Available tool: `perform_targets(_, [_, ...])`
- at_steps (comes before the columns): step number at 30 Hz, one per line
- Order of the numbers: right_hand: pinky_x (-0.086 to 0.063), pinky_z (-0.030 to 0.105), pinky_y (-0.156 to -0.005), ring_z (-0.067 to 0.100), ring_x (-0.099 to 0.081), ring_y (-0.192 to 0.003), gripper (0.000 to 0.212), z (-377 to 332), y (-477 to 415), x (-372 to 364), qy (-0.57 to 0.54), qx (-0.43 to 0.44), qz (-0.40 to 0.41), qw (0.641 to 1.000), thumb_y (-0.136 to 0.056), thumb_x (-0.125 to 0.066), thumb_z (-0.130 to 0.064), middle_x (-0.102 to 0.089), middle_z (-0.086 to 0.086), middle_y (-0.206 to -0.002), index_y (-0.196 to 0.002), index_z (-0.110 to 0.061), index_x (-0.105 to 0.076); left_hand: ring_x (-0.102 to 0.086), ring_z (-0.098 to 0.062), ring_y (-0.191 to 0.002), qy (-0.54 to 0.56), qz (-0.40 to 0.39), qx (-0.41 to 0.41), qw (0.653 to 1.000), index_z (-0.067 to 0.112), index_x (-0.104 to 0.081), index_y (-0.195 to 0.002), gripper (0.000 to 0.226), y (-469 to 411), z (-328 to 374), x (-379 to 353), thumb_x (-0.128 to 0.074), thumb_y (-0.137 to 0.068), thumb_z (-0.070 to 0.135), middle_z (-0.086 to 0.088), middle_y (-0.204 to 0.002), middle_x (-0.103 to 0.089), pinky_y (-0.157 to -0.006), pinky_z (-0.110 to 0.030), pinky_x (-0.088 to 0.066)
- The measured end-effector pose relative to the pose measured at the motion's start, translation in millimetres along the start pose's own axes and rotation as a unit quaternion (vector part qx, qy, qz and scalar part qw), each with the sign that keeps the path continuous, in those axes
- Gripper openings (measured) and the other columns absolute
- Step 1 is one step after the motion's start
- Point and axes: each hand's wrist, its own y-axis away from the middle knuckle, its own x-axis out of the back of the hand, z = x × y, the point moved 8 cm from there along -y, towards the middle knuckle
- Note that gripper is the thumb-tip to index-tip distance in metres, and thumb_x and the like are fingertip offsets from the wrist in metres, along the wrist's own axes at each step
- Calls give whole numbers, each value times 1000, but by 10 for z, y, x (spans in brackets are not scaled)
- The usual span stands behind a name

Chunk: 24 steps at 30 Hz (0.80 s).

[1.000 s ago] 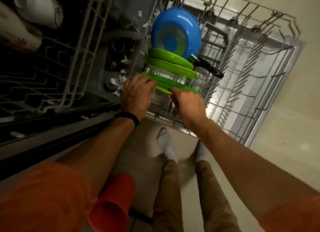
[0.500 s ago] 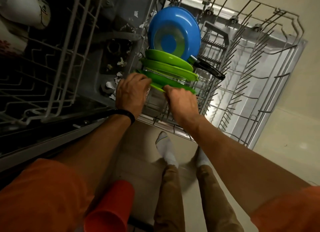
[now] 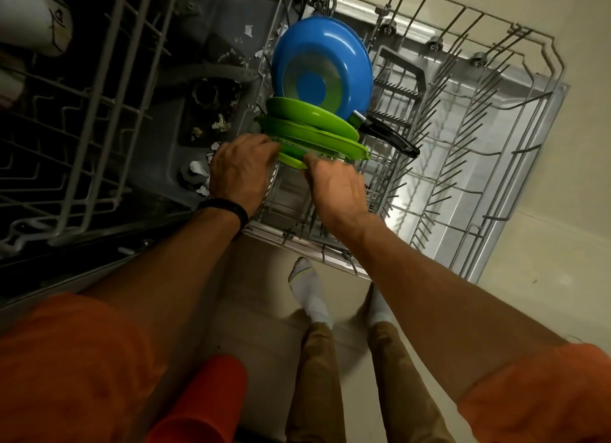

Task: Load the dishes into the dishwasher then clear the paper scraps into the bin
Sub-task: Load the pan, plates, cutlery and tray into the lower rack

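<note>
1. Green near plate (image 3: 291, 160) stands on edge in the lower rack (image 3: 297, 241), at the rack's left near part. Two more plates (image 3: 314, 125) stand just far of it, and a blue pan (image 3: 320, 69) is farthest back. The pan handle (image 3: 390, 138) sticks out right.
2. Left hand (image 3: 241, 175) grips the near plate's left rim with its fingers curled over it. Right hand (image 3: 337, 188) pinches the near-right rim, fingertips mostly hidden behind the knuckles. Both grips are narrow, on the same plate.
3. Key relation: the near plate sits just far of both hands and between them. Its face runs left-right, parallel with the plates behind. The hands hide its foot, so cannot tell if it is fully seated.
4. Step, as I judge it: seating this plate. The next move is likely a straight push down, then release. If it tilts far it knocks the next plate, which looks touching or almost.
5. Paper scraps (image 3: 198, 171) lie on the tub floor (image 3: 211, 36) left of the lower rack, not yet cleared. The left hand is the nearer one, just right of them.
6. Rest: upper rack (image 3: 82, 112) with a white mug (image 3: 29, 16) far left. A red cup (image 3: 201, 399) is near, low in view.
</note>
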Motion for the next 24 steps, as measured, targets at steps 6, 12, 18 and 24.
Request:
perform_targets(6, [-34,35,-70,30,-60,-75,19,156,-38,26,-12,-8,35,999,-104,-51,-15,-70,8,-93,-121,-20,-59,-61,-32,-99,-26,8,-11,1000,15,-71,-100,14,-86,111,-30,-60,-94,9,-7,-105,-70,-78,-44,-47])
perform_targets(12, [-29,29,-52,15,-48,-59,22,30,-207,-83,15,3,4,1000,-106,-49,-14,-44,-6,-70,-127,-17,-53,-65,-30,-98,-48,-20,16,999,17,-69,-98,18,-239,-55,-124,-51,-99,13,-6,-101,-69,-78,-41,-45])
perform_targets(18, [-39,35,-65,26,-60,-72,20,79,-361,-139,11,5,21,1000,-103,-55,-12,-66,2,-85,-122,-18,-56,-62,-36,-100,-31,-45,22,998,9,-70,-103,17,-346,-67,-196,-54,-98,12,-14,-103,-68,-79,-46,-50])
perform_targets(24, [-53,43,-77,31,-66,-87,23,148,-345,-143,-10,62,34,997,-105,-51,-22,-70,8,-107,-127,-15,-57,-48,-37,-138,31,-31,57,997,4,-57,-138,39,-136,-30,-371,-60,-100,11,-19,-145,-54,-110,-48,-41])
